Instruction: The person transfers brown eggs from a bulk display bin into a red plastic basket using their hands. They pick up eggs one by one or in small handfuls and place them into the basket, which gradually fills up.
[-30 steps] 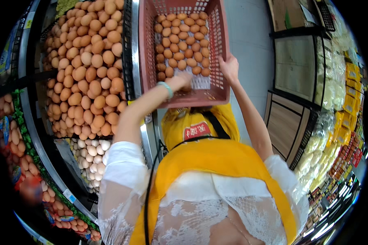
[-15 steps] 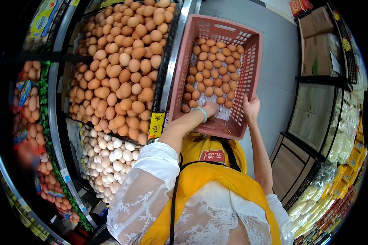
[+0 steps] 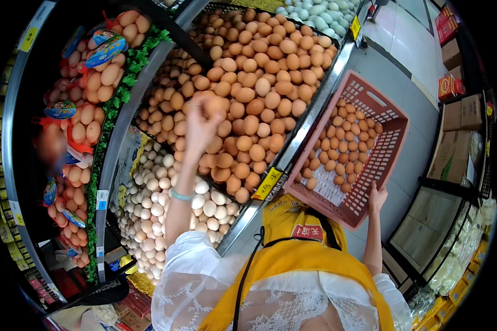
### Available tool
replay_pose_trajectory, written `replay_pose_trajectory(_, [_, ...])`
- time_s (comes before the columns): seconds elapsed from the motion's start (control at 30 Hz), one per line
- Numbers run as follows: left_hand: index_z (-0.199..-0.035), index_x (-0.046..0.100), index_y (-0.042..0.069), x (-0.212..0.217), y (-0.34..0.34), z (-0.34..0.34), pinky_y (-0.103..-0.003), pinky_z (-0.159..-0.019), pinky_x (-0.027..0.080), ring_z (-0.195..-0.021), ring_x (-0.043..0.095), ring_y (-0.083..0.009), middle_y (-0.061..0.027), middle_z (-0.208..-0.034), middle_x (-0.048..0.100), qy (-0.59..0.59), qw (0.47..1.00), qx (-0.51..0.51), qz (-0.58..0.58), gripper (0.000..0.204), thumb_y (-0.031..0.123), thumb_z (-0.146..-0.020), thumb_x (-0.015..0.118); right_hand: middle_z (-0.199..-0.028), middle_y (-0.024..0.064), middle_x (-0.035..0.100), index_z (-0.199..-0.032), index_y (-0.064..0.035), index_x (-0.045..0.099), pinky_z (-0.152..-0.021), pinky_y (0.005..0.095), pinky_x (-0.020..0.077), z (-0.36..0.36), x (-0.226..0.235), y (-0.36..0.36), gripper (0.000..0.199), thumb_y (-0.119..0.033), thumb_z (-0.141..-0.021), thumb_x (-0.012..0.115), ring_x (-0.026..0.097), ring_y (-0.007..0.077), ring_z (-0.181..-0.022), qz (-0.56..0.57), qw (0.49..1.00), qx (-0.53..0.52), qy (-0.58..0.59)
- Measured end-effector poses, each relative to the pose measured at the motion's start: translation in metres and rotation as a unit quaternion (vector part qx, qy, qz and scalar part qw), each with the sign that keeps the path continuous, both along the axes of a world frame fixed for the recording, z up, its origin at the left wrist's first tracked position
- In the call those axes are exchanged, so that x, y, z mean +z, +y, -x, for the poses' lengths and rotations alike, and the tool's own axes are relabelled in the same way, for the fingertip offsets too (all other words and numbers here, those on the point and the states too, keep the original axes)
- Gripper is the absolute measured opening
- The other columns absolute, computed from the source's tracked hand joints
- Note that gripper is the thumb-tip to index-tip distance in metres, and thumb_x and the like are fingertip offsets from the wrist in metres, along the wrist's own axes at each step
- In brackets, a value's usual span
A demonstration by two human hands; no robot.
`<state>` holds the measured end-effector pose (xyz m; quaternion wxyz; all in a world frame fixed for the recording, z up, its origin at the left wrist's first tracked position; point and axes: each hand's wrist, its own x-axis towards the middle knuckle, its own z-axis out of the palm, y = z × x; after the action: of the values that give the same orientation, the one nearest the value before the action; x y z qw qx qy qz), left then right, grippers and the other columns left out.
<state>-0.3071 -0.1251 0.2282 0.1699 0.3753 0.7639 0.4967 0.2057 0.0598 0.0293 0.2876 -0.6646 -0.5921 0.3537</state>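
Above the heap of brown eggs point(image 3: 259, 106) in the display on the left, my left hand point(image 3: 200, 126) has its slightly blurred fingers closed round a brown egg point(image 3: 218, 103). A pale green bracelet point(image 3: 181, 195) circles that wrist. On my right side, my right hand point(image 3: 377, 197) grips the near right rim of a reddish-brown plastic basket point(image 3: 389, 105). The basket has slotted walls, sits tilted against the display's edge, and holds several brown eggs point(image 3: 343, 146) in a layer on its floor.
Paler eggs point(image 3: 149, 209) lie nearest me in the display, bluish eggs point(image 3: 315, 14) at the far end. A metal rail point(image 3: 315, 118) with a yellow label point(image 3: 268, 185) edges it. Netted eggs point(image 3: 85, 132) hang on the left. Cartons point(image 3: 453, 149) and shelves stand to the right.
My left hand has gone from inside the basket to over the brown egg heap, and an egg now shows in its fingers. The view has turned left; my right hand still holds the basket.
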Motion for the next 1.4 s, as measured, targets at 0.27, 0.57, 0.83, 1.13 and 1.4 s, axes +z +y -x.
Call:
replay_pose_trajectory(0.27, [-0.128, 0.042, 0.002, -0.073, -0.024, 0.261, -0.042, -0.101, 0.034, -0.119, 0.044, -0.0348, -0.0224, -0.131, 0.045, 0.242, 0.934, 0.183, 0.191, 0.062, 0.036, -0.082, 0.066, -0.089, 0.0158, 0.069, -0.096, 0.0061, 0.064, -0.076, 0.0345, 0.0486, 0.017, 0.029, 0.001, 0.028, -0.018, -0.082, 0.063, 0.066, 0.0251, -0.082, 0.047, 0.994, -0.015, -0.094])
replay_pose_trajectory(0.57, [-0.12, 0.041, 0.008, -0.143, 0.028, 0.363, -0.035, -0.099, 0.038, -0.112, 0.046, -0.0255, -0.011, -0.118, 0.046, 0.1, 0.961, -0.008, 0.256, 0.046, 0.019, -0.083, 0.066, -0.09, 0.019, 0.068, -0.099, 0.0051, 0.064, -0.076, 0.0371, 0.0486, 0.011, 0.019, -0.001, 0.033, -0.022, -0.08, 0.064, 0.066, 0.0306, -0.086, 0.011, 0.985, -0.027, -0.172])
replay_pose_trajectory(0.83, [-0.114, 0.057, 0.006, -0.11, 0.031, 0.349, -0.031, -0.09, 0.043, -0.103, 0.054, -0.0193, -0.01, -0.109, 0.058, 0.061, 0.947, 0.043, 0.311, 0.031, 0.019, -0.086, 0.061, -0.091, 0.0196, 0.068, -0.099, 0.0033, 0.065, -0.077, 0.0389, 0.0485, 0.019, 0.025, -0.004, 0.035, -0.026, -0.08, 0.063, 0.065, 0.0326, -0.087, 0.007, 0.983, -0.031, -0.179])
replay_pose_trajectory(1.13, [-0.106, 0.061, 0.0, -0.042, 0.032, 0.147, -0.026, -0.077, 0.047, -0.085, 0.06, -0.0155, -0.009, -0.096, 0.064, 0.187, 0.978, 0.047, 0.079, 0.021, 0.014, -0.092, 0.052, -0.085, 0.0225, 0.065, -0.103, -0.0018, 0.062, -0.076, 0.0431, 0.0476, 0.004, 0.018, -0.003, 0.04, -0.032, -0.078, 0.06, 0.061, 0.0404, -0.085, 0.02, 0.972, -0.017, -0.232])
replay_pose_trajectory(1.4, [-0.104, 0.059, 0.0, -0.048, 0.096, -0.195, -0.031, -0.071, 0.05, -0.083, 0.065, -0.0227, -0.0154, -0.085, 0.062, 0.077, 0.891, -0.442, 0.071, 0.022, 0.01, -0.084, 0.058, -0.084, 0.0214, 0.067, -0.094, 0.0025, 0.065, -0.074, 0.0382, 0.0497, 0.004, 0.014, 0.002, 0.037, -0.031, -0.078, 0.062, 0.066, 0.0316, -0.084, 0.065, 0.983, -0.069, -0.155])
